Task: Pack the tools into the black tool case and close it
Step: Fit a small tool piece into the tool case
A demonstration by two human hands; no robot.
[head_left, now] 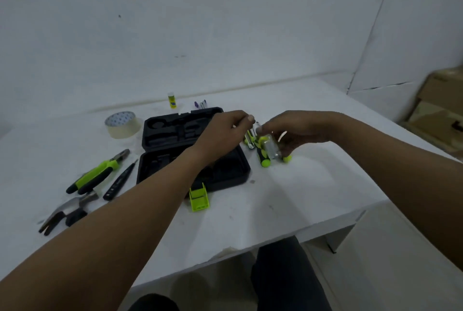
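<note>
No legible text, brand, number or sign anywhere. Blue print on the yellow glue stick [172, 100] at the far side of the table: too small and blurred to read. Dotted blue pattern inside the core of the tape roll [122, 124], far left: no letters made out. Pale marks on the dark tester pen [120, 180], near left: unreadable.
</note>
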